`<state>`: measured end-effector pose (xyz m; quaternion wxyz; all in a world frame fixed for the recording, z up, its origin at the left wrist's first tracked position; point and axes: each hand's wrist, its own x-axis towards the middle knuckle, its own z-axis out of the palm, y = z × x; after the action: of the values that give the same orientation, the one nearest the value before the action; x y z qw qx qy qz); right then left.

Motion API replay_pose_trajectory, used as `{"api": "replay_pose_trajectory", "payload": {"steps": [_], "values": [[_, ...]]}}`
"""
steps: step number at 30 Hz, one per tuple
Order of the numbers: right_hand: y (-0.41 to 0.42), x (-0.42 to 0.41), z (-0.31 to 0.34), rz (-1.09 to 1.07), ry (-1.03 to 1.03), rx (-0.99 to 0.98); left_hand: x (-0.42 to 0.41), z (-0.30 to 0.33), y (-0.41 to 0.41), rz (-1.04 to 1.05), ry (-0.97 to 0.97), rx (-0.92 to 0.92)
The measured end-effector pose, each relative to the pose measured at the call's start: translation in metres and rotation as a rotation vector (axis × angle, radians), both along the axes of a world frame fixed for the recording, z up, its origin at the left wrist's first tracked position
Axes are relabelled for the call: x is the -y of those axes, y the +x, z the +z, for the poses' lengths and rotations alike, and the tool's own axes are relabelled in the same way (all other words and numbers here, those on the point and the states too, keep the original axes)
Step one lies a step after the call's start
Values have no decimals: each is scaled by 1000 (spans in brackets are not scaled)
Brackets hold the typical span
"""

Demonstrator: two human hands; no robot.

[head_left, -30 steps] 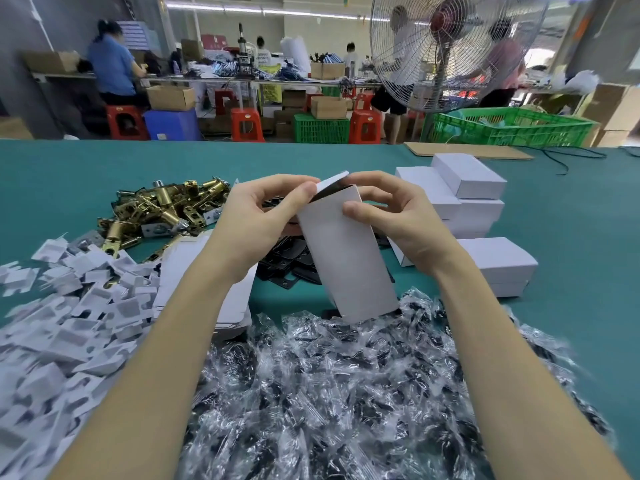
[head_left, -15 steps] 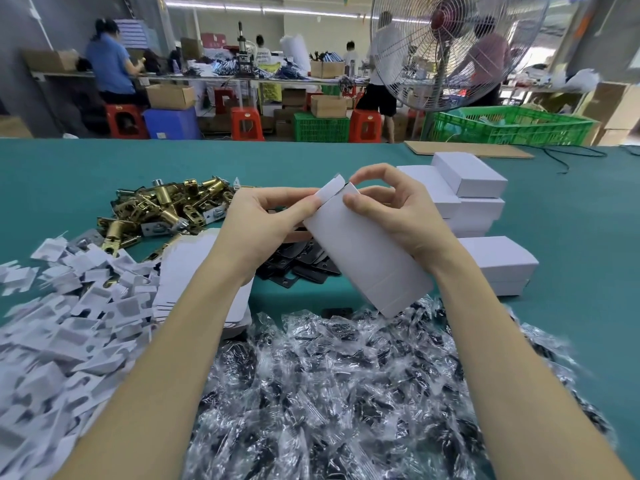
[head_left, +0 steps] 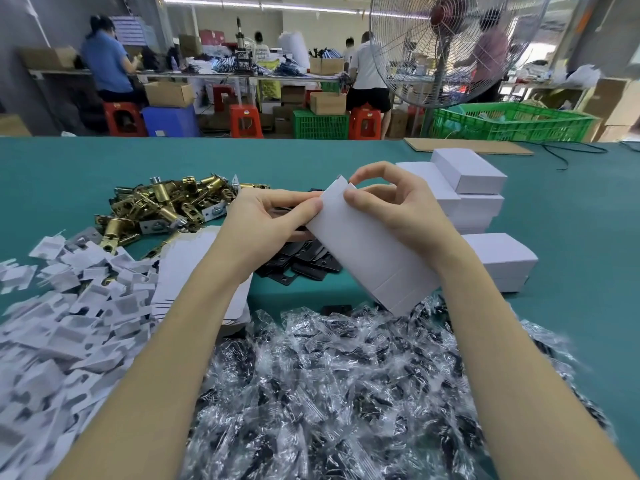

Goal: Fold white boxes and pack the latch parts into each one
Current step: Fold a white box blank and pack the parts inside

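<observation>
The white box blank (head_left: 374,258) is being held above the green table (head_left: 571,209), slanting from its upper end between the hands down to its lower end just over the heap of clear plastic packets (head_left: 339,393). The left hand (head_left: 266,223) is gripping the upper left edge, thumb lying along the near face. The right hand (head_left: 398,206) is pinching the upper right corner, thumb on the near face and forefinger curled over the small end flap (head_left: 337,187), which is standing up.

Judgement: the step in hand is folding; the end flap is being worked and the box is not yet closed. The next move is calling for the flap to be tucked in squarely while the left hand is steadying the body, so the walls do not collapse.

Outward: black plates (head_left: 304,261) are lying under the hands; brass latch parts (head_left: 162,206) are heaped to the left; flat white blanks (head_left: 194,268) and a spread of white card inserts (head_left: 59,323) are lying nearer left. Finished white boxes (head_left: 467,188) are stacked to the right.

Hidden: the far face of the blank, the fingers behind it and the box's interior are not showing. The packets' contents are too blurred to identify.
</observation>
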<state>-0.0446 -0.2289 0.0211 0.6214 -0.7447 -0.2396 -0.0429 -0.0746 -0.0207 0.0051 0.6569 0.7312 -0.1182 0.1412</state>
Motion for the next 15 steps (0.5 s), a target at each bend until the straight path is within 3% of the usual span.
{"api": "replay_pose_trajectory", "payload": {"steps": [15], "values": [[1,4,-1,37,5,-52,0,-10,1,-42,-55,38]]}}
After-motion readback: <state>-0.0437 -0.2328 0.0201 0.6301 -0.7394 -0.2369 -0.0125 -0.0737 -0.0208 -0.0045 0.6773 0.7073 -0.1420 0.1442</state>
